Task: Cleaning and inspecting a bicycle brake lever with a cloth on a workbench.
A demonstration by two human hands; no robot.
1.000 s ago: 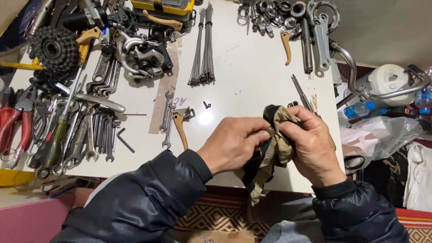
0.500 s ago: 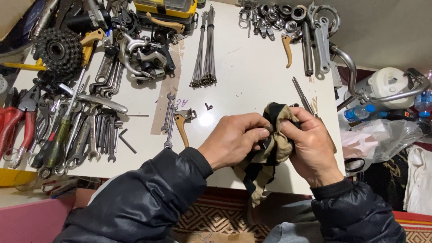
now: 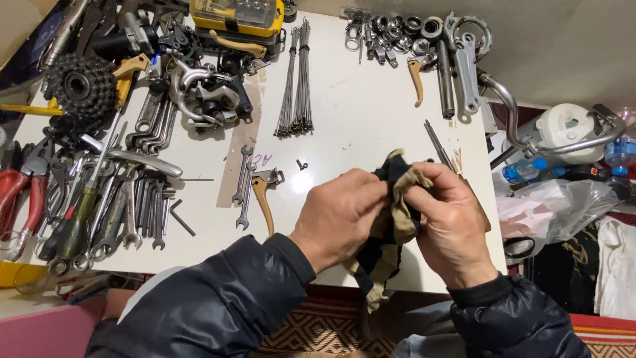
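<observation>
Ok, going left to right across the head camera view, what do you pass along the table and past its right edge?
Red-handled pliers → black cassette sprocket → spoke bundle → left hand → dirty rag → right hand → chrome handlebar.

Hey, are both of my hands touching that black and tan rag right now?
Touching. The head view shows the left hand and the right hand both closed around the black and tan rag, fingers pressed into the cloth.

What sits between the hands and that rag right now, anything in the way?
Nothing visible. The left hand and right hand both already grip the dark and tan rag directly, above the near edge of the white table; its tail hangs free below.
</observation>
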